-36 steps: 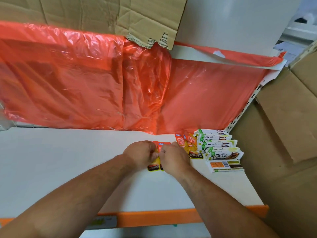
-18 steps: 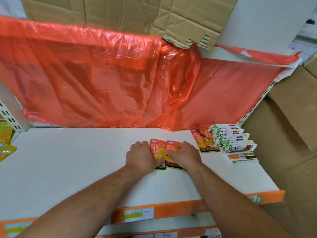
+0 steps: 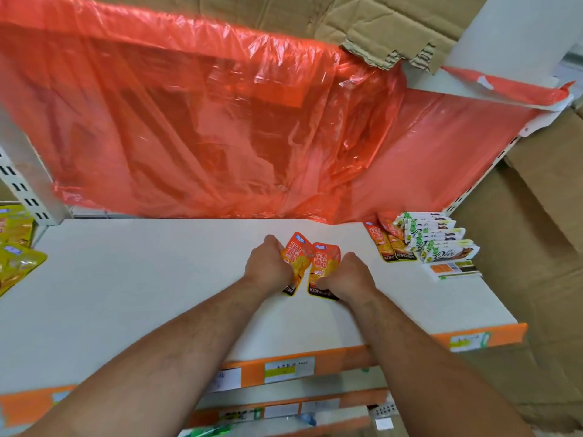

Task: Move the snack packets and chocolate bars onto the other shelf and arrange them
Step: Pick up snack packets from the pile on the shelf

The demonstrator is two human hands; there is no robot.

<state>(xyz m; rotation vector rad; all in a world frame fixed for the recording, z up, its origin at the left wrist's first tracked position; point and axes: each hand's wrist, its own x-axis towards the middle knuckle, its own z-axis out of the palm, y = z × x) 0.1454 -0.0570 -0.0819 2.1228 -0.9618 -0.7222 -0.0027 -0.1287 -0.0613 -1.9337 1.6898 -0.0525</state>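
At the middle of the white shelf (image 3: 157, 279) the person's left hand (image 3: 268, 266) clutched an orange snack packet (image 3: 296, 260), and the right hand (image 3: 350, 275) gripped a second orange packet (image 3: 325, 263) just beside it (both crumpled a little in the curled fingers). At the shelf's right rear corner lay a pair of orange packets (image 3: 388, 244) beside stacked Dove chocolate bars (image 3: 441, 241). A red plastic sheet (image 3: 205, 121) hung behind the shelf.
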